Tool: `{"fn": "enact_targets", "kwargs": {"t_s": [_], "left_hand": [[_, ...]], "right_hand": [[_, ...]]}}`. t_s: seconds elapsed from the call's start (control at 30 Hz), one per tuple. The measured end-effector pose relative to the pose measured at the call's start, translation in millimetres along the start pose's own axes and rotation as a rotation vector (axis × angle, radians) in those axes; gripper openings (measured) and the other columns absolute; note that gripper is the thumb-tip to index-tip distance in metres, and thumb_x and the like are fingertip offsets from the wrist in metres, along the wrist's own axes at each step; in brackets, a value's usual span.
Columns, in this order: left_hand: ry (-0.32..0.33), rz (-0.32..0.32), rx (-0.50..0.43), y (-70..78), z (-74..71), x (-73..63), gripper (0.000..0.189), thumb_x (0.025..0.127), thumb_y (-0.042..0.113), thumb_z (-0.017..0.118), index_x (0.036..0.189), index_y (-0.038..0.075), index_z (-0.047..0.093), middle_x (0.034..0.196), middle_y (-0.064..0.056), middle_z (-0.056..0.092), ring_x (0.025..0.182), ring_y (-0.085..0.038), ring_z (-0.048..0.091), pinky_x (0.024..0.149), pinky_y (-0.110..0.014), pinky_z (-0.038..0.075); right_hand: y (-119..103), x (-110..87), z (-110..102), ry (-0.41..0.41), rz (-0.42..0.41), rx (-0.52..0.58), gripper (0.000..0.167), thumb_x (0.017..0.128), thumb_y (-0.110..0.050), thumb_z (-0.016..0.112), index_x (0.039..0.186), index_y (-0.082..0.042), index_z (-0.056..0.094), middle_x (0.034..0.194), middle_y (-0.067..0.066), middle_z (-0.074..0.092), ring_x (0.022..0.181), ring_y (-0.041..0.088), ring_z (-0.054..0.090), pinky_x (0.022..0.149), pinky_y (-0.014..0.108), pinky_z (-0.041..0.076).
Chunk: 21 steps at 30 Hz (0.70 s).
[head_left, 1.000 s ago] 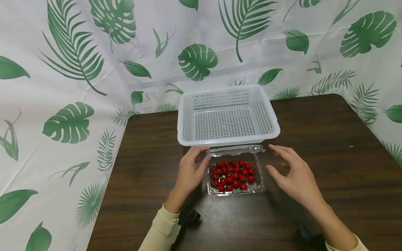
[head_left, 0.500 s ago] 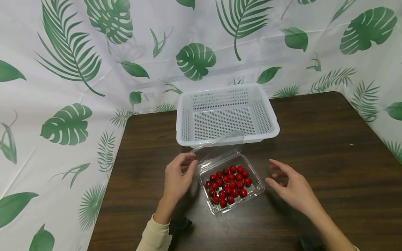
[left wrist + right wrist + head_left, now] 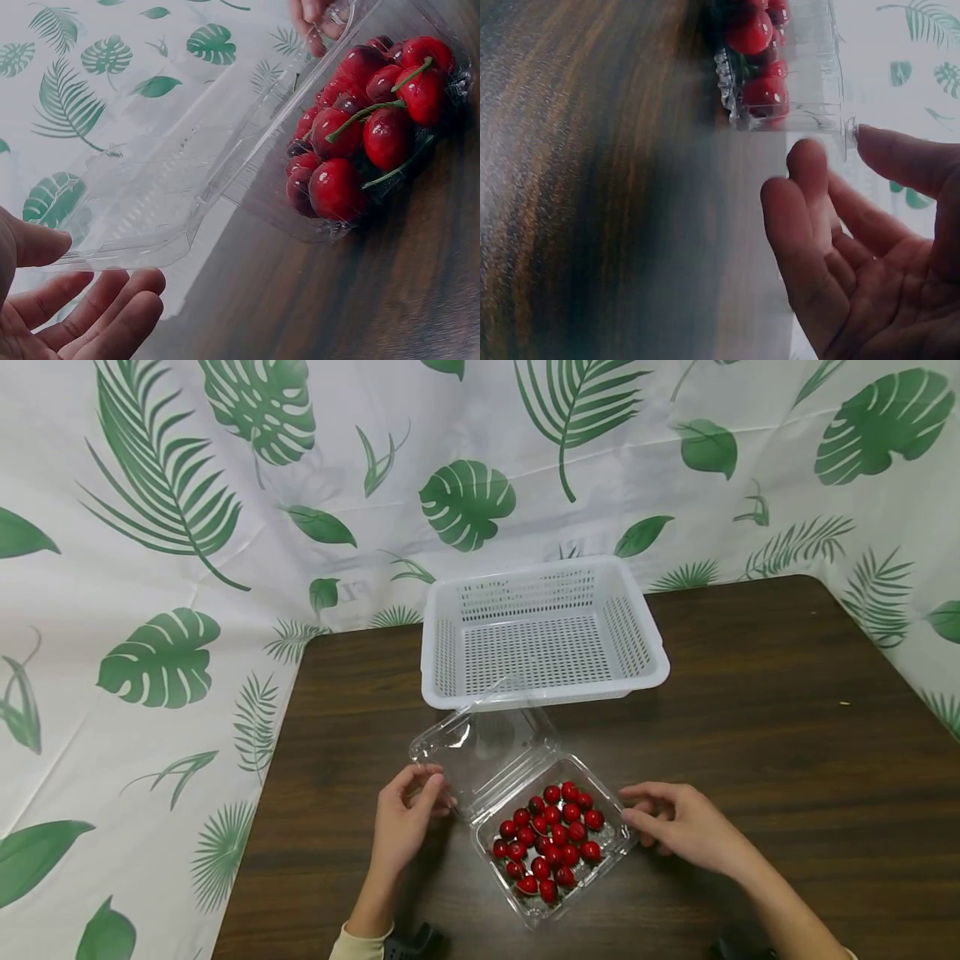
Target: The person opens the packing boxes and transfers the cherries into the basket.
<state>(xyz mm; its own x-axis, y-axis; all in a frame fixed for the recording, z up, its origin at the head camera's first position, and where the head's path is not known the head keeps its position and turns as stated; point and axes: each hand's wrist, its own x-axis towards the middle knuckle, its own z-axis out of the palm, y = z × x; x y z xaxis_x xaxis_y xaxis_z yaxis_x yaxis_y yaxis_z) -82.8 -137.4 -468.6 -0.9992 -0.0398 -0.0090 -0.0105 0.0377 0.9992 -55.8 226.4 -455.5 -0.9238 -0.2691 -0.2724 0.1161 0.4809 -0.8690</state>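
Observation:
In the head view, a clear plastic clamshell box [image 3: 592,881] stands turned at an angle on the table, its hinged lid [image 3: 480,752] swung up and back to the left. Red cherries [image 3: 551,835], some with green stems, lie in the base. My left hand [image 3: 405,814] pinches the lid's left edge; the left wrist view has the thumb [image 3: 45,244] above that edge and the fingers [image 3: 112,307] beneath. At the base's right corner, my right hand [image 3: 682,827] holds the rim, thumb [image 3: 900,154] on its top and fingers curled below.
Behind the clamshell stands a white perforated plastic basket [image 3: 540,652] with nothing in it; the lid's upper edge overlaps its front rim in the head view. Dark wood-grain table [image 3: 787,735] lies around. A leaf-patterned white cloth [image 3: 337,468] hangs behind and at left.
The lid has swung further open to the left with my left hand. The clamshell has turned and come nearer. My right hand has moved in from beside it to its right corner.

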Motion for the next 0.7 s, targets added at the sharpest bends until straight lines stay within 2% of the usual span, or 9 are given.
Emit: {"fn": "enact_targets", "kwargs": {"t_s": [0.17,0.27,0.37,0.43,0.57,0.7], "left_hand": [[-0.002,-0.073,-0.068,-4.8,-1.8,-5.7,0.029,0.097,0.009,0.062,0.112,-0.015,0.056,0.093,-0.030,0.062,0.068,-0.022,0.069,0.062,-0.033,0.061],[-0.011,-0.099,-0.097,-6.0,-3.1,-9.5,0.032,0.097,0.010,0.063,0.113,-0.016,0.055,0.093,-0.028,0.064,0.069,-0.023,0.069,0.063,-0.034,0.061],[-0.050,-0.121,-0.124,-6.0,-6.0,-15.0,0.033,0.096,0.010,0.063,0.114,-0.016,0.053,0.092,-0.024,0.065,0.071,-0.025,0.070,0.065,-0.036,0.061],[-0.096,-0.129,-0.140,-6.3,-9.4,-19.6,0.032,0.096,0.009,0.063,0.113,-0.016,0.052,0.093,-0.023,0.065,0.074,-0.027,0.070,0.066,-0.038,0.061],[-0.232,-0.139,-0.172,-12.9,-17.8,-29.3,0.030,0.096,0.005,0.062,0.113,-0.014,0.048,0.095,-0.022,0.064,0.082,-0.029,0.071,0.071,-0.041,0.061],[-0.364,-0.143,-0.268,-23.5,-21.7,-39.8,0.024,0.096,0.001,0.059,0.111,-0.011,0.044,0.098,-0.019,0.066,0.089,-0.030,0.070,0.076,-0.042,0.060]], "right_hand": [[1.4,1.5,-1.5,-0.069,0.030,0.063,0.042,0.094,-0.026,0.068,0.122,0.005,0.062,0.085,0.009,0.062,0.064,0.023,0.065,0.055,0.034,0.059],[1.6,2.5,-3.5,-0.078,0.027,0.092,0.040,0.094,-0.024,0.068,0.119,0.007,0.062,0.084,0.011,0.063,0.063,0.023,0.065,0.057,0.034,0.060],[1.8,4.5,-6.3,-0.068,0.014,0.113,0.038,0.093,-0.021,0.069,0.117,0.008,0.063,0.084,0.012,0.064,0.062,0.023,0.065,0.059,0.034,0.061],[2.0,6.7,-8.2,-0.053,0.006,0.118,0.037,0.093,-0.020,0.069,0.116,0.008,0.064,0.084,0.012,0.064,0.062,0.022,0.064,0.060,0.034,0.061],[1.8,13.2,-11.9,0.000,-0.007,0.113,0.035,0.093,-0.018,0.069,0.116,0.007,0.065,0.086,0.012,0.066,0.061,0.020,0.062,0.060,0.033,0.061],[1.4,23.3,-15.1,0.062,-0.013,0.106,0.034,0.094,-0.018,0.068,0.118,0.006,0.065,0.092,0.013,0.068,0.061,0.020,0.061,0.060,0.033,0.061]]}}
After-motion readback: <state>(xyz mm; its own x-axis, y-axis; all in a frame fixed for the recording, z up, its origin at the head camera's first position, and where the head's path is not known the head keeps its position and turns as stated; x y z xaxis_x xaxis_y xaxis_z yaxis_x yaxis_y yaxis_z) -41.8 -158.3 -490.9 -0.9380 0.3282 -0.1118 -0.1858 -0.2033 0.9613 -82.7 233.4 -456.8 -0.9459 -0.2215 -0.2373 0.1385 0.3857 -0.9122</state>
